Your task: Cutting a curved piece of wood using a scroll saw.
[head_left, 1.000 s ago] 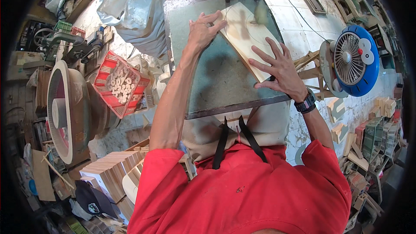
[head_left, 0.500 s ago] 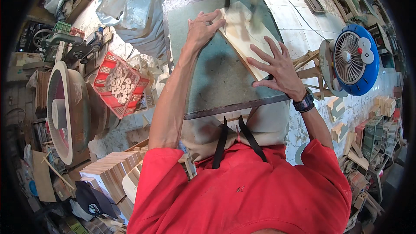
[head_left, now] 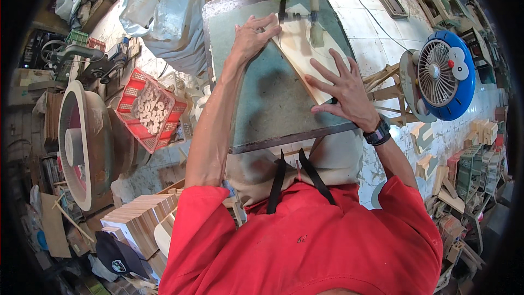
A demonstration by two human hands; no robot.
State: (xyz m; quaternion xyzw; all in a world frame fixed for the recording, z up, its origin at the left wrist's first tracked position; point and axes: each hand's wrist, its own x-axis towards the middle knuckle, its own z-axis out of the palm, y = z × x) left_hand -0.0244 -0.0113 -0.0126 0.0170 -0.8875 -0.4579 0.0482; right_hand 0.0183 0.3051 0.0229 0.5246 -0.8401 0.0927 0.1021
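A pale wooden board point(head_left: 303, 43) lies slantwise on the grey-green metal table point(head_left: 262, 114) of a machine. At the board's far end a dark narrow tool part point(head_left: 282, 8) comes down close to it, its upper portion blurred. My left hand point(head_left: 255, 37) has its fingers bent, with thumb and forefinger against the board's far left edge. Over the near right end of the board, my right hand point(head_left: 344, 90) is spread wide, fingertips on the wood and thumb by its near corner. A black watch point(head_left: 377, 132) is on my right wrist.
A blue fan point(head_left: 445, 75) stands to the right on a wooden support. At left are a red basket point(head_left: 172, 125) of small pale wooden pieces and a large round wheel-like machine part point(head_left: 82, 145). Stacked wooden blocks point(head_left: 144, 218) stand at lower left, near a dark cap point(head_left: 117, 254).
The board's near end has swung slightly left and toward me, and my right hand has moved with it. My left hand stays at the far edge.
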